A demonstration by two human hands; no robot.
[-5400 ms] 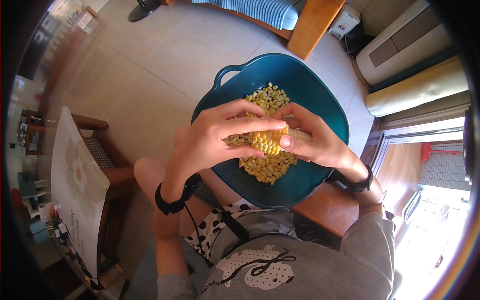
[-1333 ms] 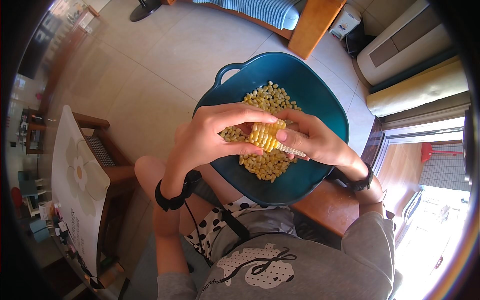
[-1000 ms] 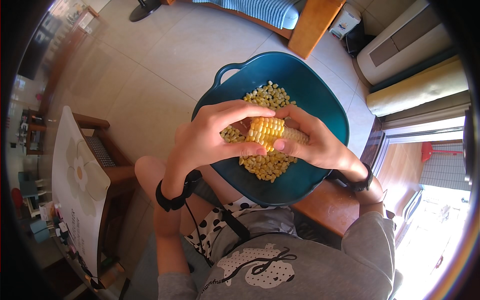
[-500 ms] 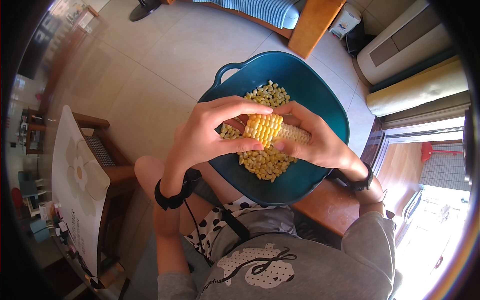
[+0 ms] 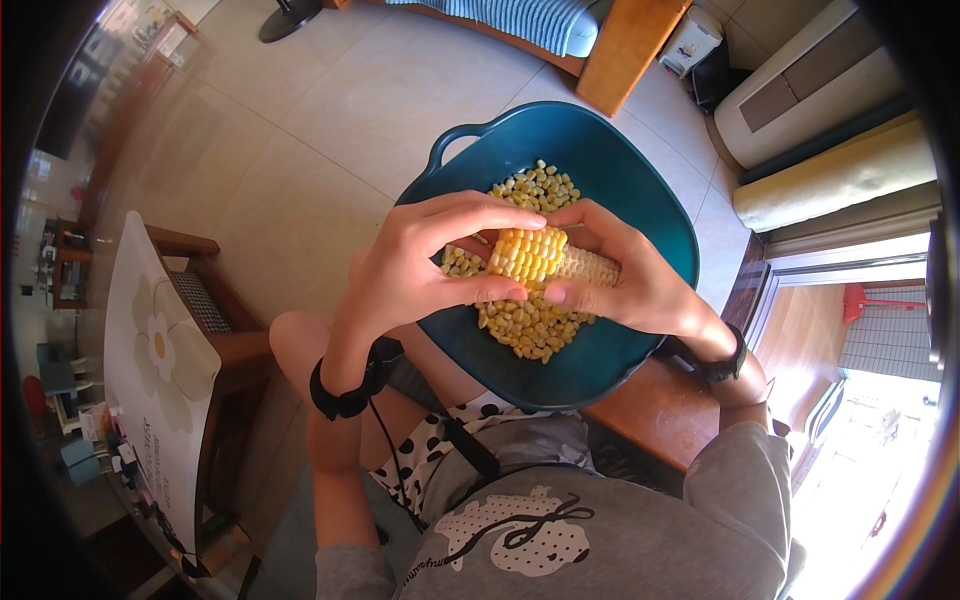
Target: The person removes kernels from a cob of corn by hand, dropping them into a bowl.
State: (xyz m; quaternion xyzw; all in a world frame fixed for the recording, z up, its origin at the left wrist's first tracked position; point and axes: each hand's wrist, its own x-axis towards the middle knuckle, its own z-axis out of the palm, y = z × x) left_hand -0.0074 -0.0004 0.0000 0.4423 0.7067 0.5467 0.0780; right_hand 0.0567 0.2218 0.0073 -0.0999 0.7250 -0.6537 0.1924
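Note:
Between my hands, above a dark teal basin (image 5: pixel 640 190), is an ear of corn (image 5: pixel 527 255). Its left part still carries rows of yellow kernels, while the right part is bare, pale cob. My left hand (image 5: pixel 425 255) is closed round the kernel-covered end, thumb below and fingers above. My right hand (image 5: pixel 630 270) wraps the bare end, its thumb at the edge of the kernels. Loose corn kernels (image 5: pixel 535 330) lie in the basin beneath, in a yellow heap on the near side and paler ones farther off. The palms hide part of the cob.
The basin rests over my lap, a loop handle (image 5: pixel 455 140) at its far left. On the left stands a wooden table with a white flowered cover (image 5: pixel 160 380). A reddish wooden surface (image 5: pixel 660 415) is under the basin's right side. Farther off are a wooden bed frame (image 5: pixel 630 60) and a small bin (image 5: pixel 692 42).
The ear of corn has turned slightly in my hands, and my right thumb has shifted a little. Otherwise both hands and the basin stay nearly in place.

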